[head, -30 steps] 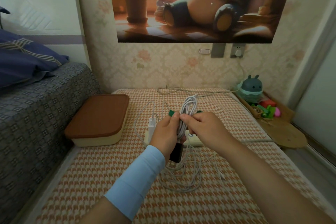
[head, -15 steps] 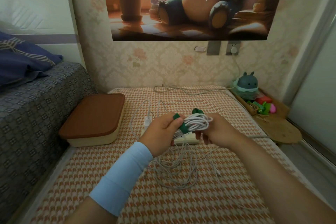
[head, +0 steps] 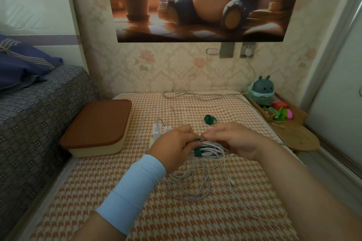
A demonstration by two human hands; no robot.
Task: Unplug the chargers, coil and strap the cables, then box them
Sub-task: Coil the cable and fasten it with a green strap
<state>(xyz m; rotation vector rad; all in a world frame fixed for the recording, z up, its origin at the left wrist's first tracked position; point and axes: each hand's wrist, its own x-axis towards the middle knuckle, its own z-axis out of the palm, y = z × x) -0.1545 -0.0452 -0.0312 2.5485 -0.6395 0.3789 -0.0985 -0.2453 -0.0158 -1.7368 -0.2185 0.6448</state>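
Observation:
A coiled white cable point(head: 212, 147) lies sideways between my hands, with a dark green strap point(head: 198, 150) wrapped round it. My left hand point(head: 173, 146) pinches the strap's end at the coil's left side. My right hand point(head: 236, 142) grips the coil from the right. Loose white cable loops point(head: 188, 184) trail on the mat below. Two white chargers point(head: 156, 130) sit plugged into a power strip that my left hand mostly hides. Another green strap point(head: 209, 119) lies on the mat behind my hands. The cream box with a brown lid point(head: 98, 125) stands shut at the left.
A checked orange mat point(head: 176, 217) covers the surface. A bed with grey patterned cover point(head: 35, 111) runs along the left. At the right a wooden shelf point(head: 297, 137) holds a grey toy figure point(head: 262, 89) and small colourful items. A wall socket point(head: 247, 50) feeds a cable along the back.
The coil has turned from upright to lying sideways and dropped lower. The green strap now goes round it, and my left fingers have moved onto the strap's end.

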